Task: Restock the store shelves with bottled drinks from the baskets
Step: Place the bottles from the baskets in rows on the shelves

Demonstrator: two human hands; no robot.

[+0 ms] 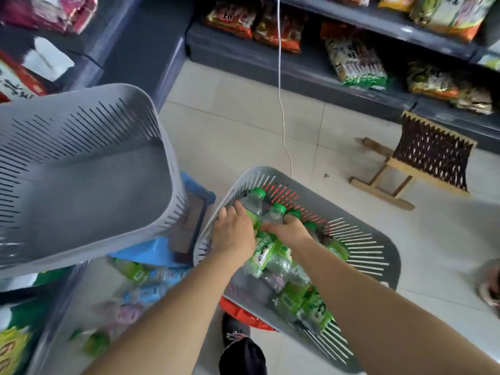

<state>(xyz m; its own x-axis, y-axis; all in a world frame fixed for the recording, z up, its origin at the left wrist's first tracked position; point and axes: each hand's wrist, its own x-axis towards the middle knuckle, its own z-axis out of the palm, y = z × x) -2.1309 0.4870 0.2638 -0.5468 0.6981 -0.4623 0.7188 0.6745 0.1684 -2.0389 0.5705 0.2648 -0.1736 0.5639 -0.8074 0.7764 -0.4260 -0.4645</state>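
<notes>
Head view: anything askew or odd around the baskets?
Yes. The empty grey basket at left sits tipped, propped on blue crates. The bottle basket also slants, resting on something red. No spills visible.

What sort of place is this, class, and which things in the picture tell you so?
Most likely a small grocery shop: dark shelves stocked with packaged snacks, and grey baskets of green-capped bottled drinks on a tiled floor.

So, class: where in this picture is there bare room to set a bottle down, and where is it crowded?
Free: the raised grey slotted basket is empty inside, and the pale tiled floor between the dark shelving and the wooden stool is bare. Crowded: the lower grey basket, full of green-capped bottles, with both hands in it.
</notes>
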